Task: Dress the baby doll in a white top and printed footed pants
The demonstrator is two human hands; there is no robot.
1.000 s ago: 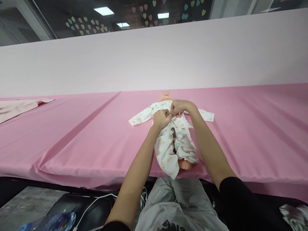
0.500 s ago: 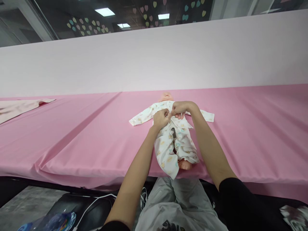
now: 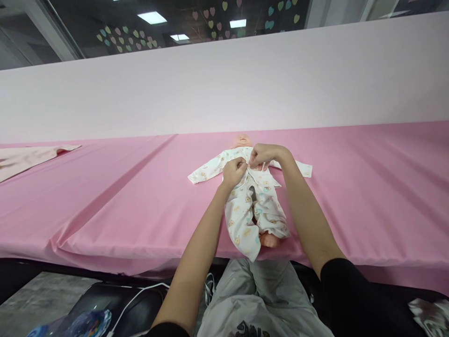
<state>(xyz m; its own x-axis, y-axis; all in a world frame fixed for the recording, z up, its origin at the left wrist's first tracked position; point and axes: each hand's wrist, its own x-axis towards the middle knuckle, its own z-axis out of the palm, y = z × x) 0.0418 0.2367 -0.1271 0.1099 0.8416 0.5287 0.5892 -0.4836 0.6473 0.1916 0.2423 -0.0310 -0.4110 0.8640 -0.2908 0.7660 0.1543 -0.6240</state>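
Observation:
A baby doll (image 3: 242,140) lies on its back, head toward the wall, dressed in a white printed baby top (image 3: 210,168) with the sleeves spread wide. Matching printed pants (image 3: 242,224) cover its legs, and one bare foot (image 3: 269,240) shows at the right cuff. Over the chest, my left hand (image 3: 234,172) is closed in a pinch on the top's front edge. Close beside it, my right hand (image 3: 262,156) pinches the same front, its other fingers curled above the cloth. Whatever fastener lies between the fingertips is too small to make out.
A pink sheet (image 3: 140,201) covers the table up to a white wall (image 3: 217,89). At the far left lies a pale pink cloth (image 3: 31,159). Below the table edge are a black chair (image 3: 122,304), a white cable (image 3: 140,290) and a clear bottle (image 3: 77,324).
My right hand has lifted very slightly and its fingertips have shifted a little at the top's front. My left hand stays almost in place; the doll lies as before.

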